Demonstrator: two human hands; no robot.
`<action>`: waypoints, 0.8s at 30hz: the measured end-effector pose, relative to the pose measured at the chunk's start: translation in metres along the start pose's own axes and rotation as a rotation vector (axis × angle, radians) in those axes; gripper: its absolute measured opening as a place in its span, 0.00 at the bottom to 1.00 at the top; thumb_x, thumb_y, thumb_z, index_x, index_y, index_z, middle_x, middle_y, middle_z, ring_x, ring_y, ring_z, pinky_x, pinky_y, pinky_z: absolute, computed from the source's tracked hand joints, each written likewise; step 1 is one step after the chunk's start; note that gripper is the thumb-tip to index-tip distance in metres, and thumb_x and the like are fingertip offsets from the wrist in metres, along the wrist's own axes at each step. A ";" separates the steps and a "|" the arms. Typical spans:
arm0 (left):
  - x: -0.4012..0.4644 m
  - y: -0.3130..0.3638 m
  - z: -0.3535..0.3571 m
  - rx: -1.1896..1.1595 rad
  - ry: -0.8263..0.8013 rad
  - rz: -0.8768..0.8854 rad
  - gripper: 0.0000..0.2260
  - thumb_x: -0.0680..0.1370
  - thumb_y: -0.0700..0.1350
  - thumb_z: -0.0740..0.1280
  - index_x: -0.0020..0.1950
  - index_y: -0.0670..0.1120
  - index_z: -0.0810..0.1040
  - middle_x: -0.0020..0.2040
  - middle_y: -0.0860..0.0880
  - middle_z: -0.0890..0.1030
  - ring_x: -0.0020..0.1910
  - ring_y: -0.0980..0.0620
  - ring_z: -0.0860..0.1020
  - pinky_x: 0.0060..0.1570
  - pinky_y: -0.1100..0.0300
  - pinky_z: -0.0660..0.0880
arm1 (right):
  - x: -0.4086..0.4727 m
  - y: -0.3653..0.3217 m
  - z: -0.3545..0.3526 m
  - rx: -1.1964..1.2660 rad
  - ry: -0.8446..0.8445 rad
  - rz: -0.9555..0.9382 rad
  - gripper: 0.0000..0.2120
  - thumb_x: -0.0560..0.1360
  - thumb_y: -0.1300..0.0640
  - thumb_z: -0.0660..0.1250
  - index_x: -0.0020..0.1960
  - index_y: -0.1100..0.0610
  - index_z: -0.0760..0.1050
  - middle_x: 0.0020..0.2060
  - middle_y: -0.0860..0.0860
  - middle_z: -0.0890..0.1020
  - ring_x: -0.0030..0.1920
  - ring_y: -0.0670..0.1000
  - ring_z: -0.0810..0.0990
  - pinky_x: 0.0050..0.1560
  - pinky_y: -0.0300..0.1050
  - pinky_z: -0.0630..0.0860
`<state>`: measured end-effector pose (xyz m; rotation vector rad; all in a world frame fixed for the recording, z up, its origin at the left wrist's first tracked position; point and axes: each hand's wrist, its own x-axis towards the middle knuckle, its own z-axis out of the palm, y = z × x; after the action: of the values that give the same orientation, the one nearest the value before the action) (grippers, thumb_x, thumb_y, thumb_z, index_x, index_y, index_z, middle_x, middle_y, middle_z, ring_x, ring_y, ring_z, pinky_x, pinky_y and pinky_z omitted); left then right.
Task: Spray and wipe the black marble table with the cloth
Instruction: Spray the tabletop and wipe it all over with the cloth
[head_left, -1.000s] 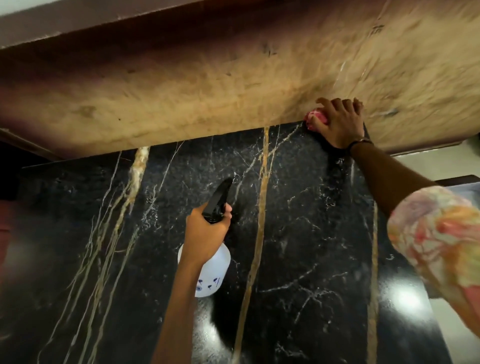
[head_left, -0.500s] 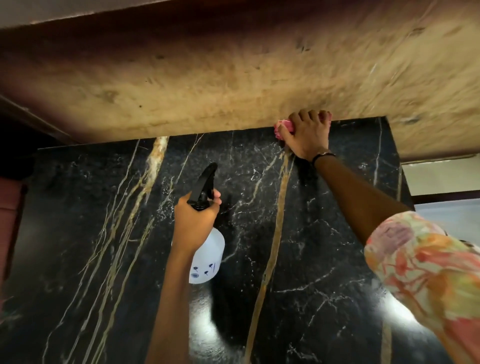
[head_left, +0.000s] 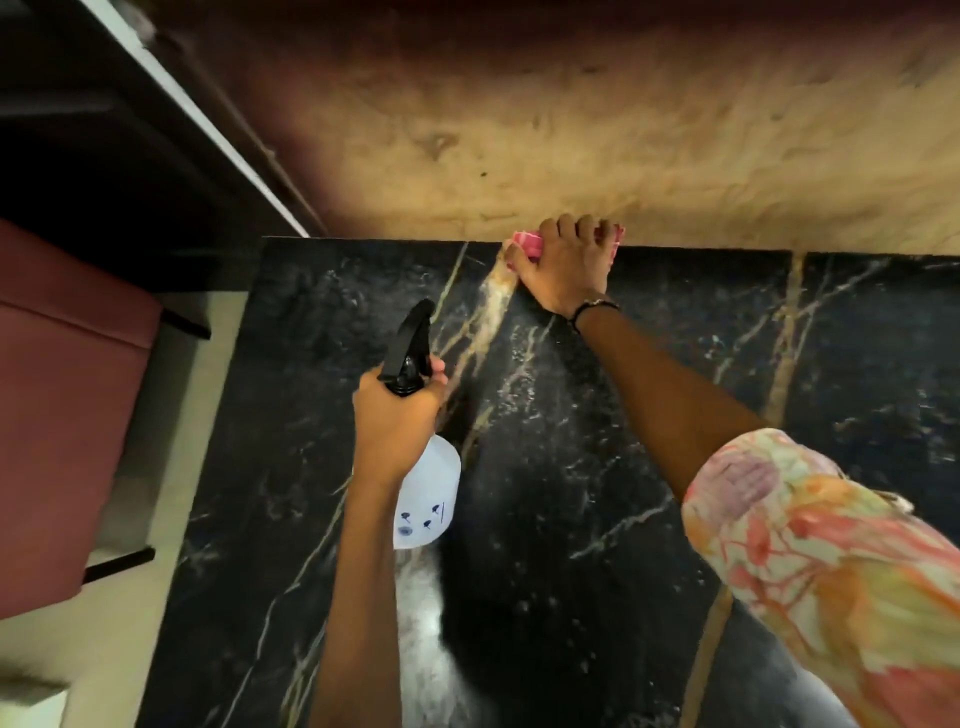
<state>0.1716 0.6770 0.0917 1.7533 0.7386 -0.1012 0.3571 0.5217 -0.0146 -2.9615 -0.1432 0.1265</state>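
The black marble table (head_left: 597, 545) with gold and white veins fills the lower middle of the head view. My right hand (head_left: 566, 270) presses a pink cloth (head_left: 527, 244) onto the table's far edge, against the tan wall. Only the cloth's ends show past my fingers. My left hand (head_left: 395, 421) grips the neck of a white spray bottle (head_left: 428, 499) with a black trigger head (head_left: 410, 353), held above the table's middle-left, nozzle pointing away from me. Small droplets speckle the marble between the two hands.
A tan stone wall (head_left: 597, 145) rises right behind the table's far edge. A maroon upholstered seat (head_left: 62, 405) stands to the left on a pale floor (head_left: 171, 415). A dark ledge with a white strip (head_left: 208, 130) runs diagonally at the upper left.
My right hand has slid the cloth leftward along the table's far edge. The view has swung left, bringing in the table's left edge and the maroon seat. My left hand keeps the bottle.
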 end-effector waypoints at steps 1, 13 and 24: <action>0.006 -0.003 -0.012 -0.005 0.006 -0.004 0.07 0.72 0.36 0.66 0.42 0.47 0.81 0.38 0.46 0.80 0.25 0.56 0.71 0.30 0.59 0.67 | 0.004 -0.021 0.004 0.006 -0.009 -0.010 0.33 0.77 0.33 0.50 0.63 0.60 0.72 0.64 0.58 0.74 0.66 0.62 0.68 0.70 0.64 0.55; 0.049 -0.032 -0.133 -0.054 0.134 -0.029 0.10 0.73 0.34 0.66 0.41 0.50 0.81 0.44 0.45 0.83 0.38 0.48 0.76 0.46 0.49 0.72 | 0.049 -0.253 0.044 0.073 -0.099 -0.273 0.42 0.69 0.24 0.55 0.67 0.57 0.69 0.65 0.55 0.73 0.66 0.58 0.68 0.67 0.58 0.59; 0.039 -0.039 -0.156 -0.060 0.116 -0.048 0.11 0.74 0.33 0.65 0.42 0.49 0.80 0.42 0.48 0.83 0.35 0.54 0.74 0.50 0.44 0.75 | 0.065 -0.245 0.045 0.145 -0.105 -0.431 0.33 0.73 0.31 0.58 0.69 0.51 0.68 0.63 0.52 0.75 0.63 0.56 0.73 0.63 0.53 0.66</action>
<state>0.1353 0.8380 0.0930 1.6957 0.8596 -0.0101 0.3960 0.7764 -0.0203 -2.7062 -0.7431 0.2229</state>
